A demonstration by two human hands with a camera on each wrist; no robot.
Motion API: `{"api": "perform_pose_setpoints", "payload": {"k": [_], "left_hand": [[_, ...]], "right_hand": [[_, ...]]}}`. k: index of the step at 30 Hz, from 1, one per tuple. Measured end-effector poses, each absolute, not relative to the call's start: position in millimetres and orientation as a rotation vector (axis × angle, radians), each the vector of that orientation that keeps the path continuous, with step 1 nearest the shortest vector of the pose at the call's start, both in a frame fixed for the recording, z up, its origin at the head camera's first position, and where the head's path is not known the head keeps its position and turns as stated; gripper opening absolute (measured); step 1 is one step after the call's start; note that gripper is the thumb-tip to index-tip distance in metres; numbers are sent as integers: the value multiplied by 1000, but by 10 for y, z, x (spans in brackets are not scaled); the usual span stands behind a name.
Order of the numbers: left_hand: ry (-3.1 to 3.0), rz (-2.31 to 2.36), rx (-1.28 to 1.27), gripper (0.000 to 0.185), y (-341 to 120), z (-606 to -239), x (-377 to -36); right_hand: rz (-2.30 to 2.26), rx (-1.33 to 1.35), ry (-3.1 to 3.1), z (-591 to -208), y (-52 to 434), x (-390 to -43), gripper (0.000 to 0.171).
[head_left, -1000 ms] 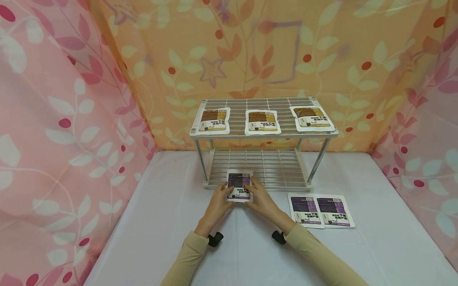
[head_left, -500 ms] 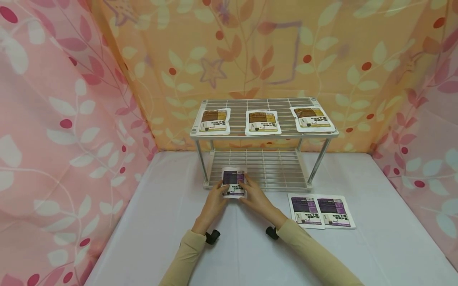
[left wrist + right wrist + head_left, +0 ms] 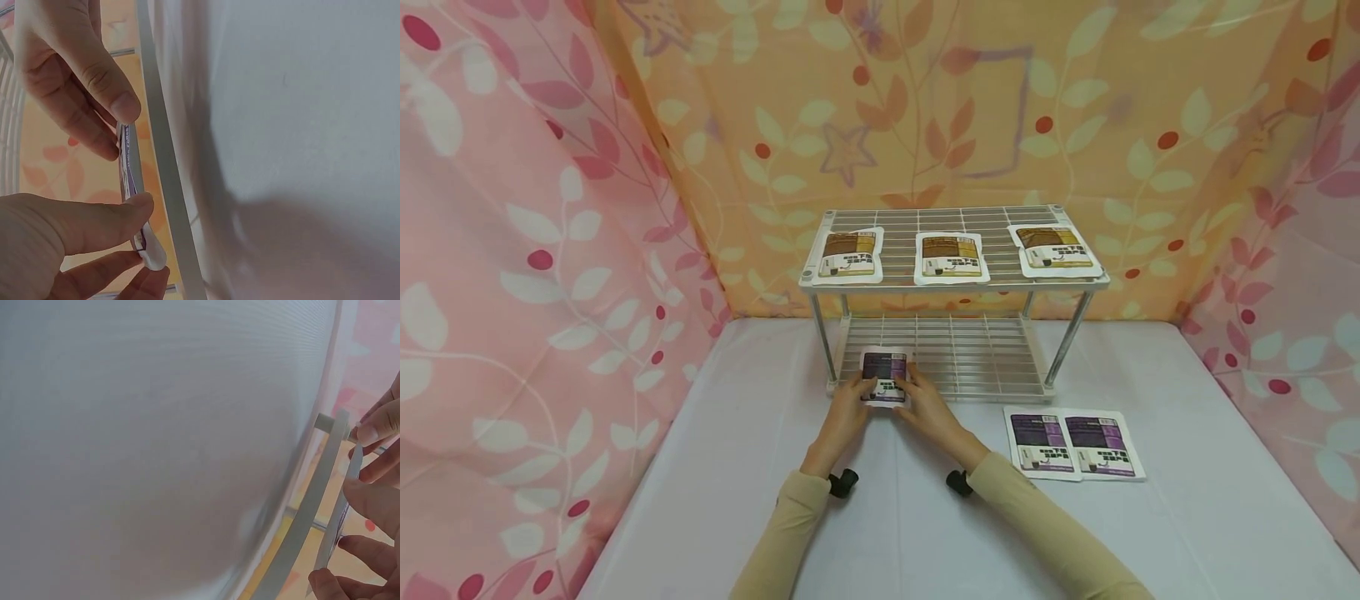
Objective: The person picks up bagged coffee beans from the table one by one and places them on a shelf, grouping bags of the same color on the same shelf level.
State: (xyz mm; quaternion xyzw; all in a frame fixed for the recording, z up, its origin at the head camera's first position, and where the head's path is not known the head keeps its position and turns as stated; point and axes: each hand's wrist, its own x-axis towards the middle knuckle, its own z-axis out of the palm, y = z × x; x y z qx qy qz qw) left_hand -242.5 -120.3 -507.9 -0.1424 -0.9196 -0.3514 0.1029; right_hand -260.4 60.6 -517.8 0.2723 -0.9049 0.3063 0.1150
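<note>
A purple-labelled white packet (image 3: 883, 375) is pinched between both hands at the front left edge of the wire rack's lower shelf (image 3: 970, 354). My left hand (image 3: 852, 402) pinches its left side and my right hand (image 3: 919, 400) its right side. In the left wrist view the packet (image 3: 129, 172) is seen edge-on, just beyond the rack's white front rail (image 3: 164, 181), with my left thumb (image 3: 119, 215) on it. The right wrist view shows the packet (image 3: 337, 525) edge-on too, beside the rail (image 3: 309, 512).
The rack's top shelf (image 3: 895, 279) carries three brown-labelled packets (image 3: 950, 257). Two more purple packets (image 3: 1071, 442) lie side by side on the white table (image 3: 700, 467) to the right of the rack. Patterned cloth walls close in the back and both sides.
Both hands have carried the purple packet away from me and slightly left, from the table in front of the rack to the lower shelf's front edge.
</note>
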Motion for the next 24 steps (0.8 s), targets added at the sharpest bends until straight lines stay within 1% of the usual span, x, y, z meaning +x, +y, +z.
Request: {"api": "perform_pose_setpoints", "payload": {"k": [6,18,24], "left_hand": [[-2722,-1013,-430,48,-1250,-5075,-2500],[-2769,-980,-354,50,-1275,-5058,-2578],[-2782,-921,-345,46,-1272,-5066,-2607]], "right_hand": [[885,783,-2665,-5191,537,-2665,52],[909,830,-2687,-5196,441,-2789,51],[893,839,-2705,-5209,432,-2847,49]]}}
